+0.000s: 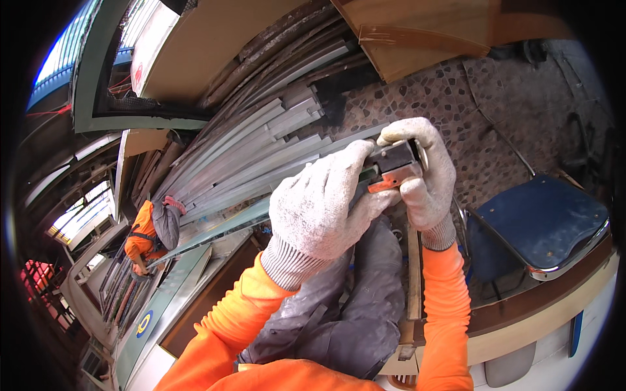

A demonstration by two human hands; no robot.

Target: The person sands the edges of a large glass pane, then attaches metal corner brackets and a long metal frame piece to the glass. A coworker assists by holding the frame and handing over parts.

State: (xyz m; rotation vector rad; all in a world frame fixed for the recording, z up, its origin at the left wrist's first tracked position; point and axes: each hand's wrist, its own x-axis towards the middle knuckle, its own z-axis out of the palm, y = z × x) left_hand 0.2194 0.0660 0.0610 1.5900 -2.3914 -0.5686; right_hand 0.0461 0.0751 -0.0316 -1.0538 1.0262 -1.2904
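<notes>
In front of my lap, both gloved hands close around a small boxy piece (396, 163), dark on top and orange-red along its lower edge; I cannot make out its kind. My right hand (430, 176) curls round its right end, fingers over the top and thumb below. At its left end, my left hand (323, 202) pinches with fingers above and thumb underneath. A narrow greenish edge shows between the left fingers and the piece. Behind the left hand, a long pale-green metal strip (228, 225) runs toward the far left; whether it joins the piece is hidden.
Long metal profiles (244, 146) lie stacked beyond my hands. At left, another person (153, 228) in orange bends over beside them. A blue-seated chair (541, 218) stands to the right, above a wooden edge (521, 322). Brown boards (424, 32) lean at the top over a pebbled floor (430, 98).
</notes>
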